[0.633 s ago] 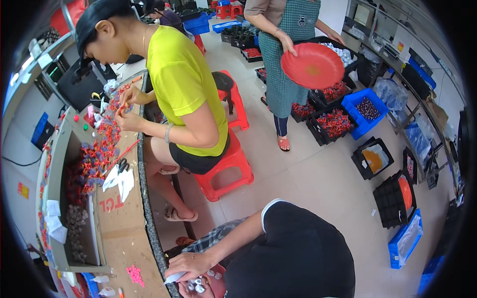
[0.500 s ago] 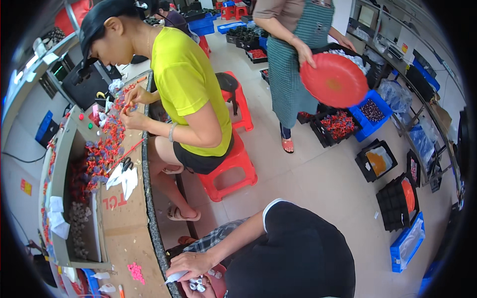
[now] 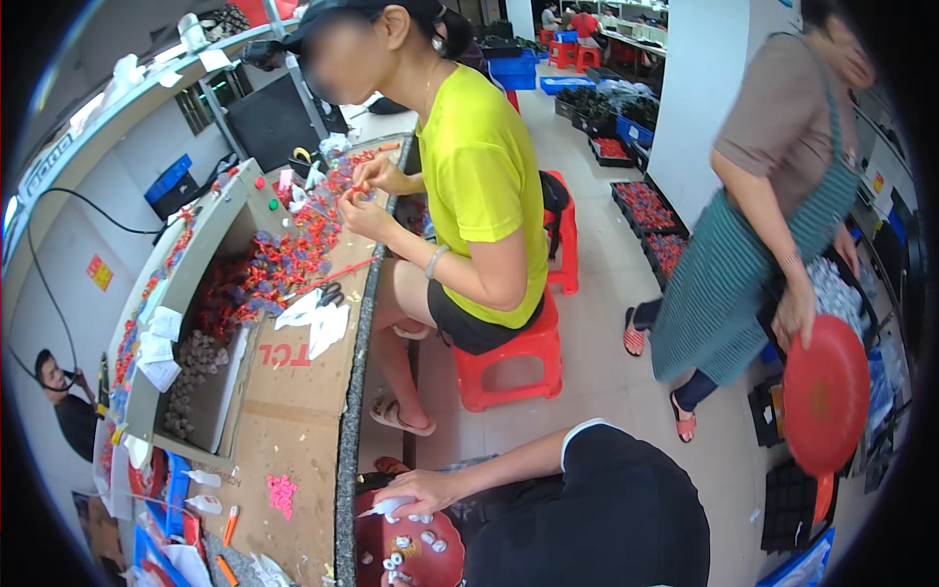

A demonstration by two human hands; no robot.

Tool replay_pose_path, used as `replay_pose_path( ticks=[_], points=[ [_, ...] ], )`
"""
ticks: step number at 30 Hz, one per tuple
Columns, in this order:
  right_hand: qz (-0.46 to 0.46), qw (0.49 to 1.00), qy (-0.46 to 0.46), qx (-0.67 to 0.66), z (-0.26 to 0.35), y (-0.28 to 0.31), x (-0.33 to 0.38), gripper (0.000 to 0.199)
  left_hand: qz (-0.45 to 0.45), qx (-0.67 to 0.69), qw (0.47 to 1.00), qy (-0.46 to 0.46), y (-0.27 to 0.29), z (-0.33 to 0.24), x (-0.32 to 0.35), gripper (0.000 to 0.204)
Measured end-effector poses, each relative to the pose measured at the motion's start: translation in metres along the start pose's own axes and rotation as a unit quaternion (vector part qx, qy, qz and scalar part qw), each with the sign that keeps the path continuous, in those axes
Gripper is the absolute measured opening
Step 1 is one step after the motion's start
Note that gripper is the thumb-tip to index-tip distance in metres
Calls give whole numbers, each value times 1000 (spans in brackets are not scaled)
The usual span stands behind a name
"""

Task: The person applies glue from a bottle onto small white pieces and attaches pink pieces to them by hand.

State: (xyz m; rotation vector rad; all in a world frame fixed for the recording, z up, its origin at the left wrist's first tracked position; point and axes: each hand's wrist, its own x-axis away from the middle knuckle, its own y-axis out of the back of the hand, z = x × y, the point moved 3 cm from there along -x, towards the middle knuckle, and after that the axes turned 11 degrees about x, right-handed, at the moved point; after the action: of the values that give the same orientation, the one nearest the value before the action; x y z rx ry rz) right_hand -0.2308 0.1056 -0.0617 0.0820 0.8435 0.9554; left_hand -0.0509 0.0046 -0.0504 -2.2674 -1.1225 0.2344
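My right hand (image 3: 419, 489) comes in from a dark sleeve at the lower right. Its fingers are closed round a small white squeeze bottle (image 3: 393, 506) with a thin nozzle pointing left. Under it lies a red bowl (image 3: 445, 558), holding several small white rounded pieces (image 3: 427, 537). Only a bit of my left hand (image 3: 395, 580) shows at the bottom edge. Its fingers appear closed on small white pieces with dark holes (image 3: 393, 562); the rest is cut off. Left of the bowl runs the worktable (image 3: 279, 430), topped with cardboard.
Pink bits (image 3: 282, 496), white bottles (image 3: 203, 477) and an orange cutter (image 3: 230, 525) lie on the table. Farther along, a person in yellow (image 3: 479, 186) handles small parts beside a red-and-purple heap (image 3: 259, 274). At right a person in an apron (image 3: 743, 264) carries a red tray (image 3: 827, 391).
My view has swung left, so the table and bowl show more. The aproned person has stepped nearer on the right, with the red tray lowered. My right hand still grips the bottle.
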Motion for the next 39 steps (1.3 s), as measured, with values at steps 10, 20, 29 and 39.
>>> replay_pose_path(
  ticks=[10,20,29,39],
  points=[
    [63,994,53,68,-17,-8,35,38,40,-172,966,-191,-18,18,-15,26],
    [57,992,104,43,-26,-30,40,39,6,-419,871,-256,23,28,35,27],
    [35,994,87,57,7,-23,46,35,-83,-446,859,-238,40,29,82,23],
    [74,997,-32,3,-12,-37,50,26,-61,-354,923,-139,13,-31,73,20]
  ],
)
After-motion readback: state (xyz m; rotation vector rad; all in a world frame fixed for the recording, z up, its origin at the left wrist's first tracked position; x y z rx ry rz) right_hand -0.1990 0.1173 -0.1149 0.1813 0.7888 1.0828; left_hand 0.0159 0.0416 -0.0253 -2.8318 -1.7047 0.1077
